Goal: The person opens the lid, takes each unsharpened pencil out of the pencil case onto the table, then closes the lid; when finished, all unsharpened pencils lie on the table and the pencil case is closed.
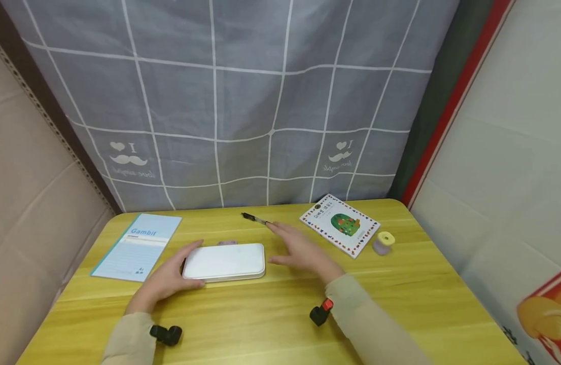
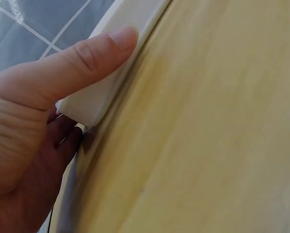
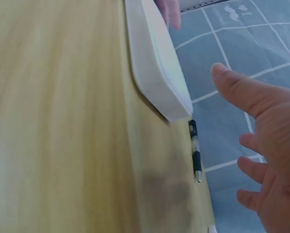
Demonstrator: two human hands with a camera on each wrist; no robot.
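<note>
My left hand (image 1: 173, 271) grips the left end of a white rectangular case (image 1: 230, 261) with rounded corners. Along the case's near side lies the thumb (image 2: 94, 63), while the other fingers reach round its end and far side. The case lies close over the wooden table, lengthwise from left to right. To its right hovers my right hand (image 1: 303, 251), apart from it, fingers spread and holding nothing. A black pen (image 1: 254, 218) lies beyond, near the right fingertips in the head view. Behind the case a small purple item (image 1: 227, 243) is partly hidden.
A light blue notebook (image 1: 139, 246) lies at the left of the table (image 1: 244, 324). On the right are a white booklet (image 1: 339, 224) with a green picture and a small yellow and purple round item (image 1: 383, 243). A grey checked curtain (image 1: 244, 101) hangs along the back edge.
</note>
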